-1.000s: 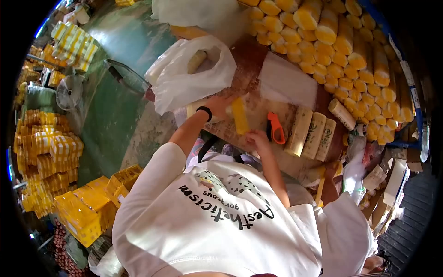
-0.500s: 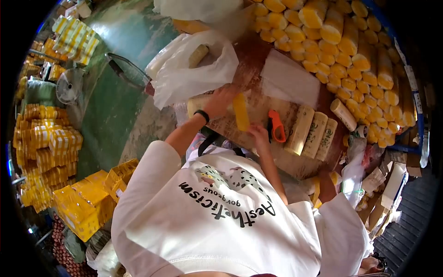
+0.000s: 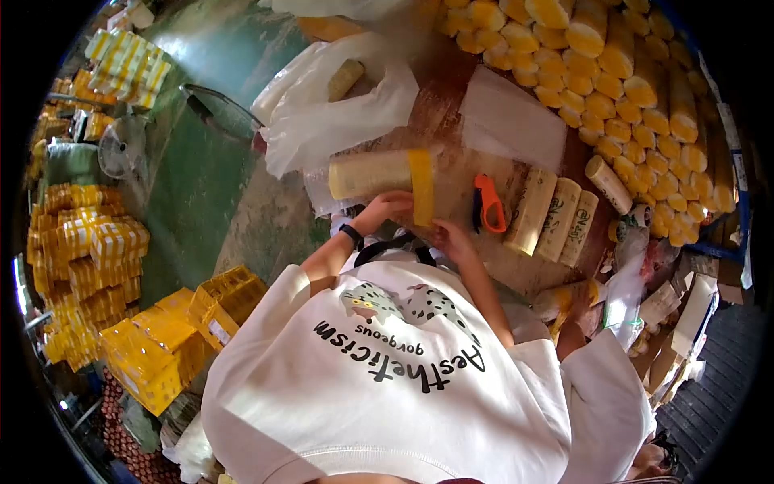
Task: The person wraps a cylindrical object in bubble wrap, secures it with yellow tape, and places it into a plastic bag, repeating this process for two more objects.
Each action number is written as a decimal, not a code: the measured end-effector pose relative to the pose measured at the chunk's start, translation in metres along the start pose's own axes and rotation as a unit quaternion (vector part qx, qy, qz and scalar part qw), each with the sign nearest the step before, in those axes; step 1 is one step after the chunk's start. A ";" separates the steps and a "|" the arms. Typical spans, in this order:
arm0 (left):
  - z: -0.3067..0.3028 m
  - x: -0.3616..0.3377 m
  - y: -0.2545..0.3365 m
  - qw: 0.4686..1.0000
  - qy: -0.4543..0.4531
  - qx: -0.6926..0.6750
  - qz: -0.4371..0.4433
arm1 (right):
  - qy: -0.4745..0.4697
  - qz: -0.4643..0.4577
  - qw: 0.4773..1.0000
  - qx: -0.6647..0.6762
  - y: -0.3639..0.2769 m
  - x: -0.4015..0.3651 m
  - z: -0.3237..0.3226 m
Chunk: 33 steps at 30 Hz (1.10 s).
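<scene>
Right hand [image 3: 453, 240] pinching 6 o'clock end of yellow tape [image 3: 421, 184]; pale roll [image 3: 369, 174] at left hand's [image 3: 387, 208] 11 o'clock, that grip too hidden to tell. Best: tape taut, square to roll.

1. Well left of your left hand [image 3: 389, 208], you have a caged fan [image 3: 122, 149].
2. Left of and behind that hand, yellow-taped cartons [image 3: 149, 361].
3. Left of and beyond it, a curved handle [image 3: 200, 111].
4. Well right of your right hand [image 3: 452, 241], cardboard pieces [image 3: 693, 317].
</scene>
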<state>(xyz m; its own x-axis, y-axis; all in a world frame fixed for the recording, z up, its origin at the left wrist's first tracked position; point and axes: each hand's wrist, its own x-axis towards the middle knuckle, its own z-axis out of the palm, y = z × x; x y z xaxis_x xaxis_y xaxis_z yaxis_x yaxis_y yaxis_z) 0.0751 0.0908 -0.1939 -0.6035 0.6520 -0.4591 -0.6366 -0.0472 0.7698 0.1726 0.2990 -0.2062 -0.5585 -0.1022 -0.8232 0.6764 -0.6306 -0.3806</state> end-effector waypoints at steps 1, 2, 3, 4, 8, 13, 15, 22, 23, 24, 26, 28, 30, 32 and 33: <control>0.007 -0.002 0.001 1.000 0.000 -0.025 -0.009 | -0.003 0.006 1.000 -0.013 -0.002 -0.007 0.004; 0.011 -0.007 0.003 0.998 -0.004 -0.055 -0.012 | -0.004 0.009 1.000 -0.003 0.000 -0.008 0.002; 0.009 -0.007 -0.005 0.995 -0.016 -0.100 0.003 | -0.004 0.012 1.000 0.006 0.001 -0.007 0.000; 0.008 -0.005 -0.013 0.989 -0.028 -0.144 0.018 | -0.005 0.013 1.000 0.016 0.001 -0.005 -0.002; 0.020 -0.014 -0.024 0.982 0.002 -0.180 0.058 | -0.024 0.042 0.997 0.054 -0.003 0.000 -0.005; 0.021 -0.010 -0.044 0.973 0.013 -0.213 0.084 | -0.041 0.071 0.994 0.066 -0.009 -0.006 0.003; 0.029 -0.014 -0.038 0.972 0.044 -0.225 0.057 | -0.026 0.053 0.998 0.035 -0.009 -0.004 0.002; 0.030 -0.011 -0.038 0.989 0.086 -0.108 0.046 | -0.063 0.025 0.998 -0.017 -0.005 0.010 -0.016; 0.031 -0.010 -0.038 0.991 0.082 -0.096 0.052 | -0.055 0.034 0.998 -0.011 -0.004 0.012 -0.018; 0.033 -0.010 -0.036 0.988 0.090 -0.104 0.064 | -0.048 0.044 0.998 -0.005 -0.005 0.006 -0.015; 0.041 -0.012 -0.035 0.983 0.105 -0.120 0.089 | -0.085 0.076 0.992 0.057 -0.002 0.010 -0.019; 0.041 -0.005 -0.051 0.981 0.115 -0.119 0.098 | -0.172 0.118 0.963 0.169 0.008 0.034 -0.037; 0.038 0.002 -0.067 0.981 0.129 -0.107 0.102 | -0.080 0.090 0.985 0.125 0.005 0.035 -0.033; 0.037 0.005 -0.075 0.981 0.147 -0.087 0.098 | -0.021 0.039 0.996 0.077 0.002 0.020 -0.008; 0.037 0.008 -0.078 0.980 0.151 -0.088 0.098 | -0.010 0.002 0.999 0.051 -0.001 0.008 0.010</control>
<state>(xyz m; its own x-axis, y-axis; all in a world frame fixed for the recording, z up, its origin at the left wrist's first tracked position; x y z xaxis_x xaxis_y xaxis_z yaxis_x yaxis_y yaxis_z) 0.1381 0.1277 -0.2413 -0.8206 0.3643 -0.4403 -0.5506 -0.2973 0.7801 0.1627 0.2915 -0.2082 -0.5661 -0.1204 -0.8155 0.6267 -0.7056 -0.3308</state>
